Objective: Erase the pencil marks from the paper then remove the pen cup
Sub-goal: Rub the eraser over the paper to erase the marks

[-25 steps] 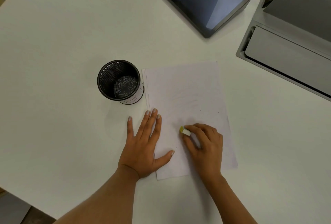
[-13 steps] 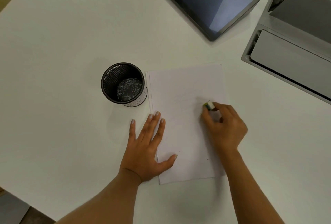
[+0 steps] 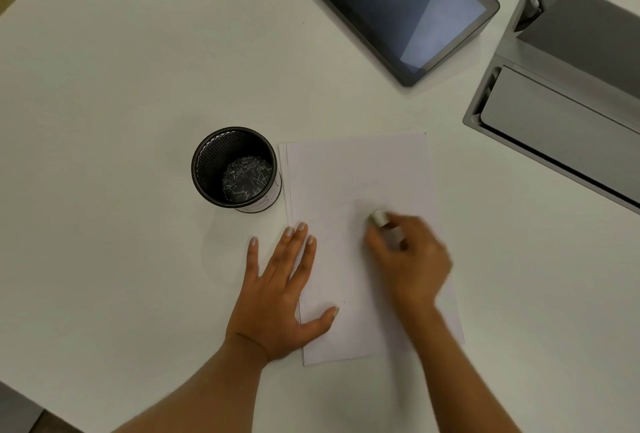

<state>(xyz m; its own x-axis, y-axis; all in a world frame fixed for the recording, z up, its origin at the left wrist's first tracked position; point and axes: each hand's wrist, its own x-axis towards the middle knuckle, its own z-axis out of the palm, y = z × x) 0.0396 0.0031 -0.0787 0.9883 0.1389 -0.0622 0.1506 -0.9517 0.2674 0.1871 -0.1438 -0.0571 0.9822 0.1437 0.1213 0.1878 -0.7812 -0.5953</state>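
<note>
Since half a second back, right hand [image 3: 407,256] has slid down and leftward across the paper [image 3: 360,176], eraser [image 3: 378,217] travelling with it; a second back it worked lower, nearer the sheet's near edge. Left hand [image 3: 277,294] has barely shifted.

Right hand is motion-blurred, fingers closed in a pinch on the eraser, whose pale tip pokes out at the hand's 11 o'clock, apparently touching the sheet near its middle. Left hand lies flat, fingers spread, palm on the table [image 3: 104,86], fingertips and thumb overlapping the paper's left edge, pinning it.

Pen cup [image 3: 235,169], black mesh, stands upright at 9 o'clock from the paper, just beside its left edge, at 11 o'clock from the left hand. It holds no pens; pale scraps line the bottom. Tablet [image 3: 405,10] sits at 1 o'clock, grey unit [image 3: 561,114] at 2 o'clock, both well apart from the sheet.

Pencil marks too faint to judge; one small speck shows near the left thumb.

Risks: only the left edge is pinned, so a hard stroke toward the free right side could buckle or crease the sheet. A wide leftward sweep might knock the cup. Erasing appears unfinished; cup not yet removed.
</note>
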